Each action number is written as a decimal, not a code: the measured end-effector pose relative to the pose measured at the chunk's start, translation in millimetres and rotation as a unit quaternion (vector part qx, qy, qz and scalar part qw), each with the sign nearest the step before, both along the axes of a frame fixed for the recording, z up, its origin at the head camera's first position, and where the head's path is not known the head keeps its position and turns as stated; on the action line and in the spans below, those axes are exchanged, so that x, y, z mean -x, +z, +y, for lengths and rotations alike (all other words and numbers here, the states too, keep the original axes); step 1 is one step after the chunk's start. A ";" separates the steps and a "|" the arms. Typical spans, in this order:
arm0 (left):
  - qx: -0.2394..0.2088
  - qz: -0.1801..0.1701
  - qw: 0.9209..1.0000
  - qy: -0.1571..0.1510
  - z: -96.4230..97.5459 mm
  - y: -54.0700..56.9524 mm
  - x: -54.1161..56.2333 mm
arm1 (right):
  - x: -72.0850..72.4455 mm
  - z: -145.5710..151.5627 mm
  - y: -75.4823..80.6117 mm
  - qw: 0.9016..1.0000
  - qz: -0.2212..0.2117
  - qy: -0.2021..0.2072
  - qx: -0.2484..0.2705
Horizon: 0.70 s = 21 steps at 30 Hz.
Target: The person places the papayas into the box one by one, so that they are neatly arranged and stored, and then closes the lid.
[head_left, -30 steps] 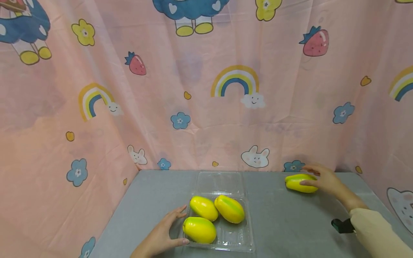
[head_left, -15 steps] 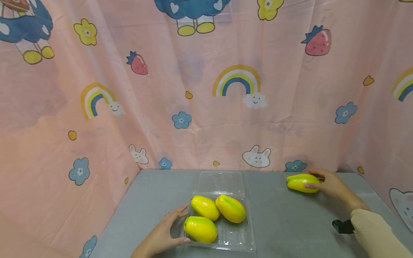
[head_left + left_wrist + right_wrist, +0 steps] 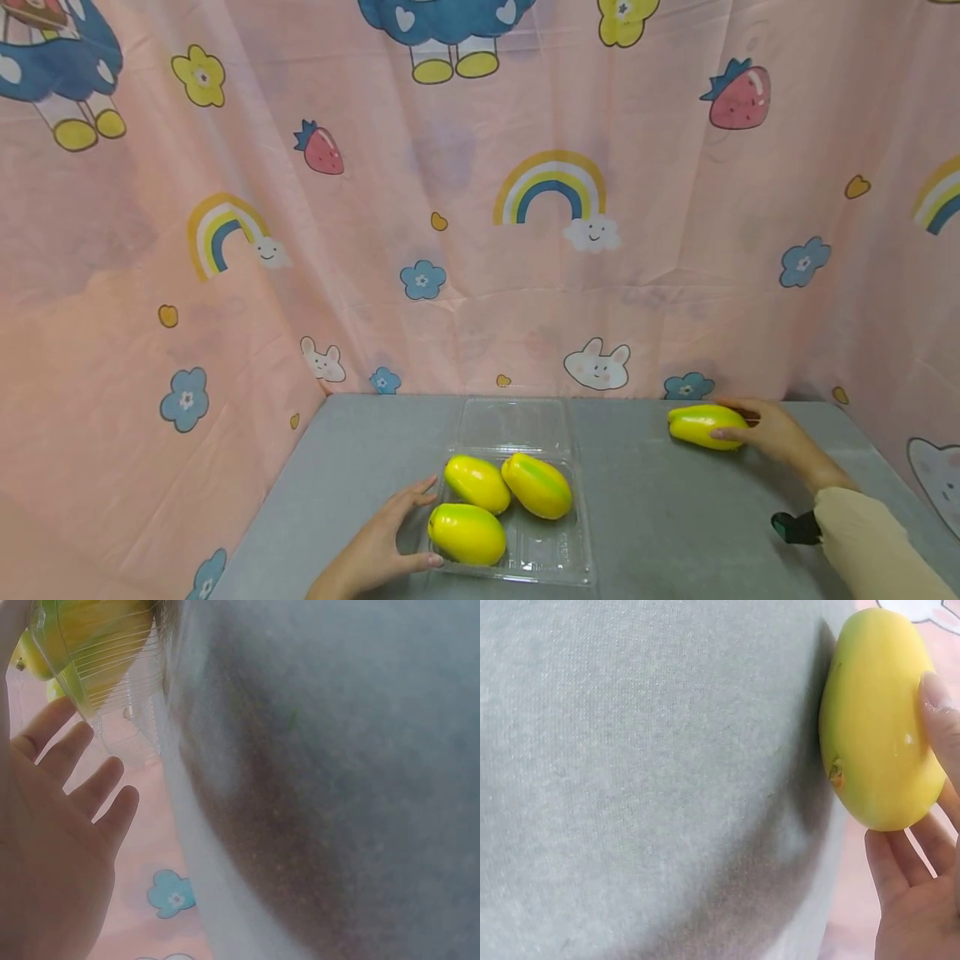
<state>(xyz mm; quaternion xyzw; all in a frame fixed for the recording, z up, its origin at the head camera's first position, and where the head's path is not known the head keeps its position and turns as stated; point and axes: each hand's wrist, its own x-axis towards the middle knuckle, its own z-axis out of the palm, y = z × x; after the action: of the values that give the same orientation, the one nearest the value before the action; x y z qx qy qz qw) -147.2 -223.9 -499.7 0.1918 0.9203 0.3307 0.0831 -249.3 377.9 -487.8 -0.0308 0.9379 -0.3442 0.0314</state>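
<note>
Right hand (image 3: pixel 768 429) holds one yellow-green fruit (image 3: pixel 701 426) at the far right of the grey surface (image 3: pixel 637 517), near the backdrop (image 3: pixel 450 325); mango or papaya, cannot tell. Thumb on its near side, other fingers round the outer end and partly hidden behind it; right wrist view confirms thumb contact. Fruit lies on its side and looks to be on the surface; any small lift cannot be told.

Left hand (image 3: pixel 378 537) is at the left side of the clear plastic container (image 3: pixel 543 546), fingers spread wide, thumb by the near left corner. Looks like light steadying; firm contact not certain.

Container lid (image 3: pixel 513 425) lies folded back flat. Inside: back-left fruit (image 3: pixel 477 483), back-right fruit (image 3: pixel 537 486), near-left fruit (image 3: pixel 467 534); near-right corner has none.

Step in hand, as judged: getting a grip on the lone fruit, well apart from the container. From this hold, a move calls for firm thumb-and-finger pressure, since the skin looks smooth and rounded and could slip. Bringing it to the near-right corner would need clearance over the rim and back-right fruit.
</note>
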 end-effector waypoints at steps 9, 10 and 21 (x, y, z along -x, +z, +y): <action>-0.005 -0.001 1.000 -0.002 -0.7 -1.3 -0.3 | -2.3 1.7 0.0 0.999 -0.026 -0.020 0.004; -0.005 -0.001 1.000 -0.002 -0.7 -1.2 -0.3 | -2.3 1.9 -0.3 0.999 -0.025 -0.021 0.003; -0.007 -0.004 1.000 0.003 -0.1 -0.1 0.0 | -4.0 2.9 -2.4 1.000 -0.016 -0.023 0.005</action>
<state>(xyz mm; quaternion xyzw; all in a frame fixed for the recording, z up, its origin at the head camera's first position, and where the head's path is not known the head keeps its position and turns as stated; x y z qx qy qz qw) -147.2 -223.9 -499.9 0.1887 0.9180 0.3384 0.0844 -245.2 380.7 -490.2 -0.0038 0.9359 -0.3503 0.0379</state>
